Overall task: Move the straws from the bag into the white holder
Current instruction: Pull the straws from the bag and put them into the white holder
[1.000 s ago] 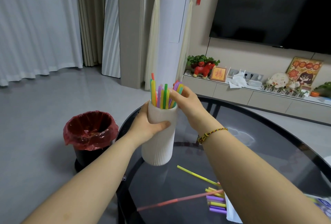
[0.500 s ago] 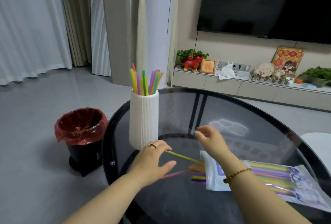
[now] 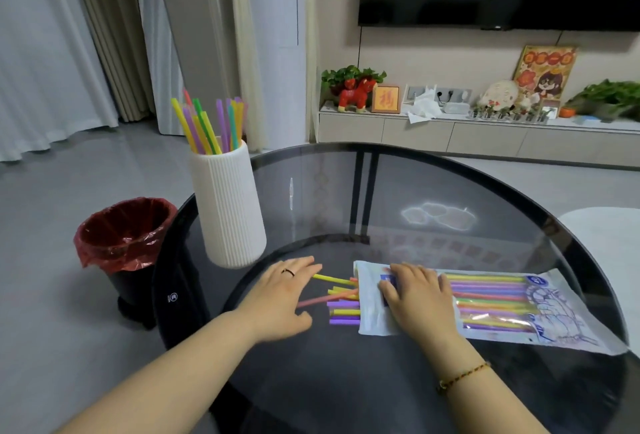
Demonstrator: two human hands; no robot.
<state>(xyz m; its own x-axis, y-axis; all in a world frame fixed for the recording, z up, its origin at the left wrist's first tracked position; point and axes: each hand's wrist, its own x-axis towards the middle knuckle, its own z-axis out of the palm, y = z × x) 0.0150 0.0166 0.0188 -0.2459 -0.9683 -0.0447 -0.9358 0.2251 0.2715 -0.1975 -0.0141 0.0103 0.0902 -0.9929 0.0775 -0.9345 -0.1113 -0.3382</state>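
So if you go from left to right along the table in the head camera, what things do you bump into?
Red-lined bin → white holder → left hand → loose straws → right hand → bag.

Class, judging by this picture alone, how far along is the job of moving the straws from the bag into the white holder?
Done: a bunch of straws stands in the white holder. In hand: the right hand presses the bag flat; the left hand reaches for the straw ends poking out. Left: many straws still inside the bag.
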